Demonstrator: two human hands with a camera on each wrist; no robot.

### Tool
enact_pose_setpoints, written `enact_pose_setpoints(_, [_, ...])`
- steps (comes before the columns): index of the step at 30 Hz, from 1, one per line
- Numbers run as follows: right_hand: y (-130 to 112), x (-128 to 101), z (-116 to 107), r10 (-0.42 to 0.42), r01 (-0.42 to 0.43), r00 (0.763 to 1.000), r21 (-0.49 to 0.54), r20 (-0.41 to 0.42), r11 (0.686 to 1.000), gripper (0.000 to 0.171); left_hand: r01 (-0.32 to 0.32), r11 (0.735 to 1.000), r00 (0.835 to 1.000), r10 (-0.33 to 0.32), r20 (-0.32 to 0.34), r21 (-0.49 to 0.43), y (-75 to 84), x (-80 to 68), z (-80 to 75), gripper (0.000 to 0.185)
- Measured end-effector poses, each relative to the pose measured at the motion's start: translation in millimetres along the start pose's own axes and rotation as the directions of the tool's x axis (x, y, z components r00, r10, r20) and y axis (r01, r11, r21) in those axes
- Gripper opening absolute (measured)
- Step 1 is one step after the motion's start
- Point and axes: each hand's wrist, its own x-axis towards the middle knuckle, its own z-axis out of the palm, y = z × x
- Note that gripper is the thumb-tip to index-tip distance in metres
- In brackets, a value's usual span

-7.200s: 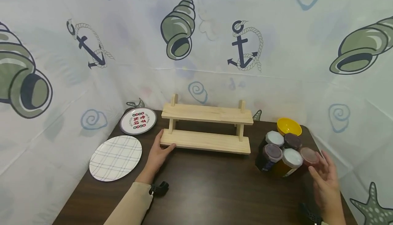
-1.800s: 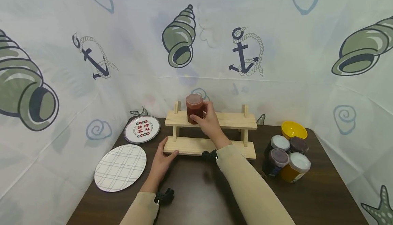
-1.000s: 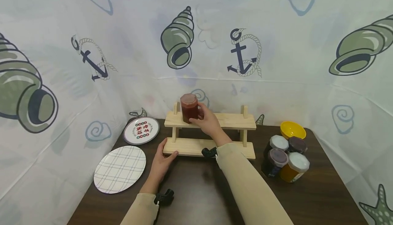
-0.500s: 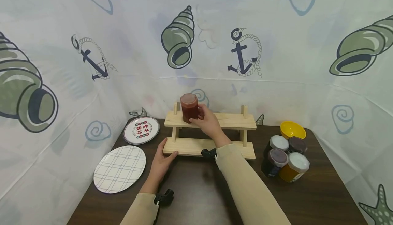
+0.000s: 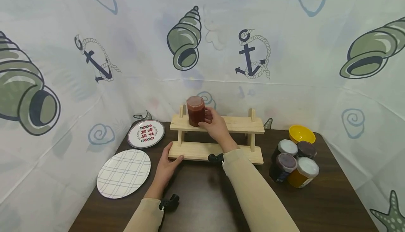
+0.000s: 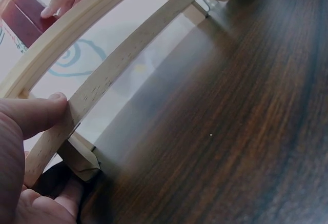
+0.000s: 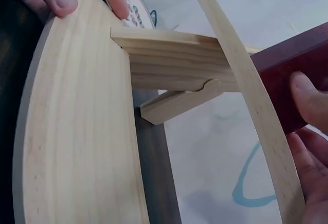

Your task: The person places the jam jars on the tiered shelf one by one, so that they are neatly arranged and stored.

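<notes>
A jar with dark red contents stands upright at the left part of the upper board of a two-tier wooden shelf rack. My right hand grips the jar from its right side, thumb in front. In the right wrist view the red jar shows behind the upper board's edge. My left hand holds the left end of the lower board. Its thumb presses the board's edge in the left wrist view, with other fingers below the board.
Several lidded jars stand clustered at the right, with a yellow bowl behind them. At the left lie a checked plate and a plate with red characters. A patterned cloth hangs behind the dark table.
My right hand has taken the red jar from the cluster at the right to the upper board, then slightly left along it. Over the last second it barely moves. My left hand stays on the rack.
</notes>
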Motion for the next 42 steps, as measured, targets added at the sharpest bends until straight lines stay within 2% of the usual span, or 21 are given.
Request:
enact_pose_setpoints(3, [1.6, -7.2, -4.4, -0.009, 0.01, 0.999, 0.024, -0.035, 1.0, 0.074, 0.005, 1.0, 1.0, -0.005, 0.002, -0.006, -0.3, -0.1, 2.0, 0.091])
enact_pose_setpoints(6, [0.0, -18.9, -11.8, -0.04, 0.04, 0.998, 0.003, -0.058, 0.999, 0.069, 0.005, 1.0, 1.0, -0.005, -0.002, -0.013, -1.6, -1.0, 4.4, 0.091])
enact_pose_setpoints(10, [-10.3, -43.2, -28.5, -0.109, 0.102, 0.992, -0.1, -0.071, 0.99, 0.044, 0.016, 1.0, 1.0, -0.016, 0.005, -0.004, -5.8, -5.9, 6.6, 0.092])
enact_pose_setpoints(13, [-22.2, -65.5, -45.6, -0.183, 0.165, 0.981, -0.211, -0.067, 0.963, 0.029, 0.023, 0.999, 1.0, -0.024, 0.003, 0.031, -10.6, -10.6, 6.4, 0.092])
enact_pose_setpoints(15, [-30.2, -78.8, -58.7, -0.246, 0.218, 0.967, -0.277, -0.073, 0.936, 0.027, 0.029, 0.998, 1.0, -0.028, -0.005, 0.05, -13.0, -12.5, 6.1, 0.092])
enact_pose_setpoints(18, [-39.8, -95.6, -80.7, -0.351, 0.302, 0.932, -0.335, -0.095, 0.892, 0.028, 0.027, 0.998, 1.0, -0.027, -0.004, 0.063, -15.7, -14.2, 5.7, 0.092])
enact_pose_setpoints(22, [-45.5, -121.6, -118.2, -0.424, 0.347, 0.895, -0.38, -0.137, 0.857, 0.03, 0.037, 0.997, 0.999, -0.037, 0.005, 0.064, -18.8, -15.4, 6.0, 0.093])
enact_pose_setpoints(28, [-56.7, -162.3, -182.3, -0.393, 0.247, 0.866, -0.419, -0.308, 0.874, 0.03, 0.035, 0.996, 0.999, -0.036, 0.005, 0.08, -14.6, -13.9, 4.7, 0.091])
enact_pose_setpoints(33, [-60.5, -184.3, -228.1, -0.314, 0.13, 0.854, -0.415, -0.415, 0.901, 0.036, 0.028, 0.996, 1.0, -0.028, -0.006, 0.086, -7.4, -8.5, 3.4, 0.092])
enact_pose_setpoints(36, [-58.0, -194.2, -251.9, -0.268, 0.064, 0.837, -0.401, -0.477, 0.914, 0.037, 0.02, 0.995, 1.0, -0.019, -0.013, 0.098, -2.8, -5.1, 1.4, 0.092])
enact_pose_setpoints(39, [-53.7, -199.8, -271.1, -0.22, -0.014, 0.829, -0.412, -0.514, 0.911, 0.038, 0.009, 0.995, 1.0, -0.007, -0.014, 0.097, 1.8, -1.3, -1.0, 0.092])
enact_pose_setpoints(42, [-42.9, -210.9, -290.4, -0.178, -0.078, 0.839, -0.437, -0.514, 0.896, 0.04, 0.02, 0.995, 1.0, -0.018, -0.016, 0.096, 2.6, -0.8, 1.2, 0.092])
